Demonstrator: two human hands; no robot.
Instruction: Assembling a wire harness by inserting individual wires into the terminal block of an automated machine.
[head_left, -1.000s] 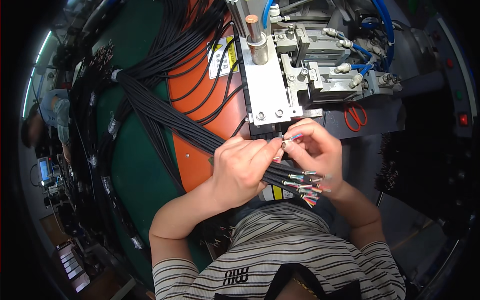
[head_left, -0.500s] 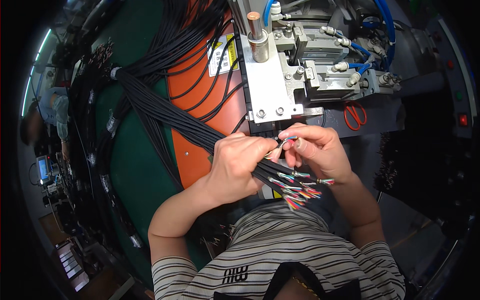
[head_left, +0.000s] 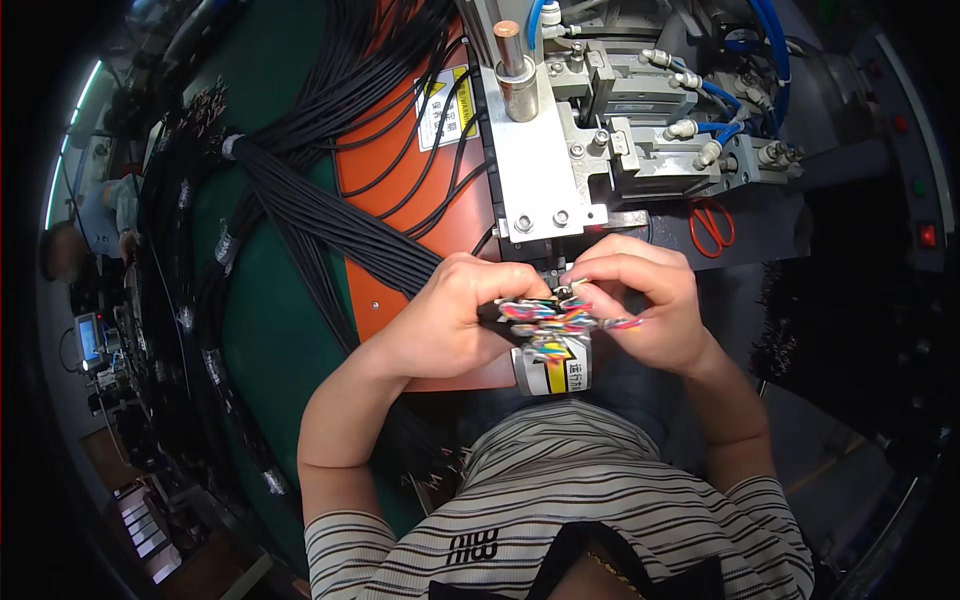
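Observation:
A thick bundle of black cables (head_left: 330,225) runs from the upper left to my left hand (head_left: 455,315), whose fingers are wrapped round it near its end. Stripped, multicoloured wire ends (head_left: 550,318) fan out past that hand, partly blurred. My right hand (head_left: 650,305) pinches a cable's wire end between thumb and forefinger. Both hands meet at the front of a metal pneumatic machine (head_left: 545,190), with the pinched end close to its small black working head. The fingers hide the exact contact there.
Loose black cables cross an orange panel (head_left: 400,180) on a green surface (head_left: 260,330). Red-handled scissors (head_left: 711,228) lie right of the machine. Blue air hoses (head_left: 775,60) rise behind it. More cable bundles (head_left: 215,370) hang at left, where another person (head_left: 115,215) is partly visible.
The coloured wire ends have swung up and left, uncovering a yellow-and-white label below. My right hand has brought the pinched end closer to the machine's front; my left hand has shifted slightly left.

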